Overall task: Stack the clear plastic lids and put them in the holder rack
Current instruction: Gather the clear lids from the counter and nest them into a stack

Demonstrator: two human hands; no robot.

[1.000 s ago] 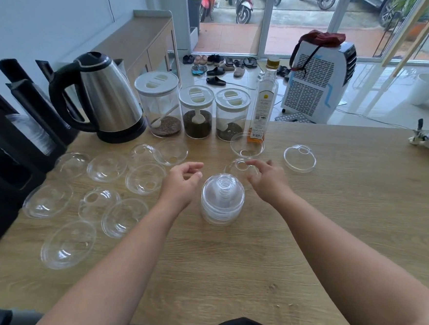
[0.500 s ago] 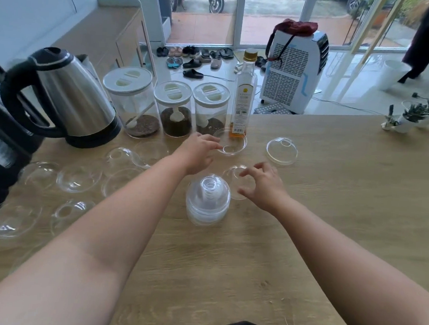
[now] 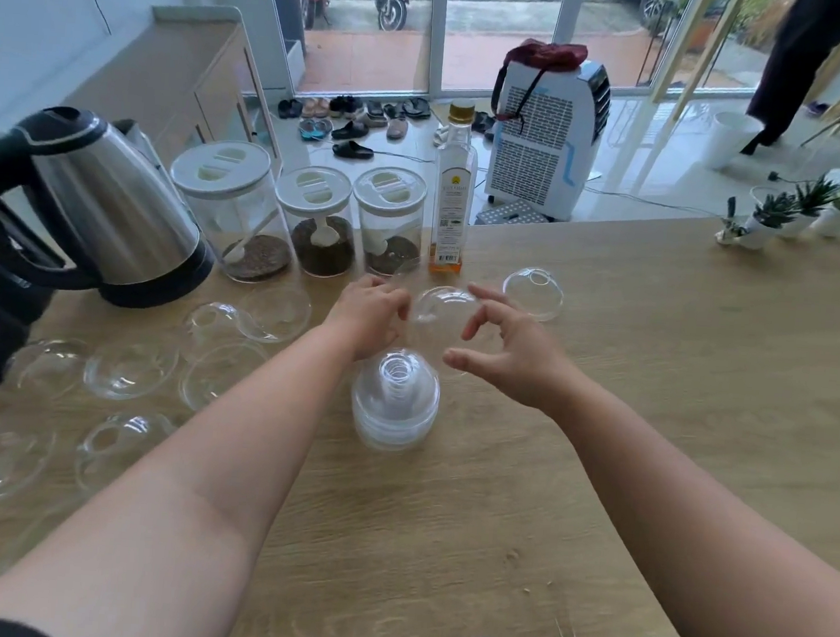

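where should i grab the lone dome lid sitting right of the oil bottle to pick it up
Take the lone dome lid by its flared bottom rim, fingers on opposite sides, coming down from above. It sits dome-up on the table, the hole on top, so the smooth curved wall gives little purchase. Nothing crowds it; the right hand is nearest.

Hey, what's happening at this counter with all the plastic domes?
A person is stacking clear dome lids. The left hand holds one lid up just beyond the nested stack on the wooden counter, while the right hand hovers beside it, fingers open. More loose lids lie spread out to the left, and one sits to the right.
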